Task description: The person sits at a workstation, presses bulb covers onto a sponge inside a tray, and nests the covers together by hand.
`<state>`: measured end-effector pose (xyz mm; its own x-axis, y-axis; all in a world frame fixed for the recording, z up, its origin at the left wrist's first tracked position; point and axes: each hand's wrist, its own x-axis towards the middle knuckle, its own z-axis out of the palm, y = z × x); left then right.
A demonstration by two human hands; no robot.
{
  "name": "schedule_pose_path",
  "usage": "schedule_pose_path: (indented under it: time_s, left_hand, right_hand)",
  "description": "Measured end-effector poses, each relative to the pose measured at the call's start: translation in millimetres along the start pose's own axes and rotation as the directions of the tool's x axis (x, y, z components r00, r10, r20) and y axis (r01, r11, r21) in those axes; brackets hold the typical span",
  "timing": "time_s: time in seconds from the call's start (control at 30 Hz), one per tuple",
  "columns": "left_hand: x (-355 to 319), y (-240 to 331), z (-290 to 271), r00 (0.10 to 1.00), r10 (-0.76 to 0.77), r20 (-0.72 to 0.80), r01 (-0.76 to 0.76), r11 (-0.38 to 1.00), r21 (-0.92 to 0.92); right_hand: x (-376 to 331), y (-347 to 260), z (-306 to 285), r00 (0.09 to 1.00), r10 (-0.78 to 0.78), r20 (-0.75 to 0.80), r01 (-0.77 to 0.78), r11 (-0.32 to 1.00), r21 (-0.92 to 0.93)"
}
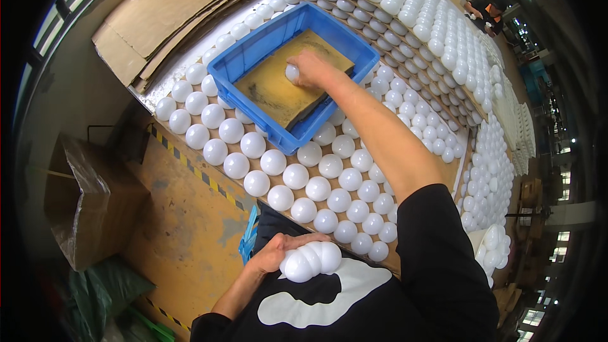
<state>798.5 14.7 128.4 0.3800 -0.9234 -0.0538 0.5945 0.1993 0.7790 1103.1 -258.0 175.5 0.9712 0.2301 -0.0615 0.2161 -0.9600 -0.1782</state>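
Note:
My right hand [311, 68] reaches into a blue plastic crate [253, 117]. Its fingers are closed on one white bulb cover [292, 72], held low over a worn yellow foam pad [269, 98] inside; whether the cover touches the pad, I cannot tell. Close to my body, my left hand [273, 252] clasps several white bulb covers [313, 261] bunched together against my black shirt. Some of its fingers are hidden behind them. The crate stands among rows of similar round covers [295, 177] on a brown board.
Stacked layers of white covers [405, 38] rise behind the crate and along the right. Flat cardboard sheets [158, 22] lie at the far left. On the floor are a cardboard box [95, 209], striped tape [202, 174] and a dark green bag [101, 288]. Another person [491, 16] is at far right.

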Motion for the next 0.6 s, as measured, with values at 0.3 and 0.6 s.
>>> schedule_pose_path:
  time_s: [0.3,0.6]
  left_hand:
    - [13.0,25.1,4.2,0.993,0.086,0.086,-0.08,0.994,-0.07]
    - [10.7,5.1,6.7,0.965,-0.181,-0.188,0.214,0.961,0.173]
  right_hand:
    - [-0.2,-0.1,3.0,0.994,0.104,0.03,-0.101,0.992,-0.079]
    - [-100.2,3.5,-54.0,0.795,0.323,-0.513,0.108,0.757,0.644]
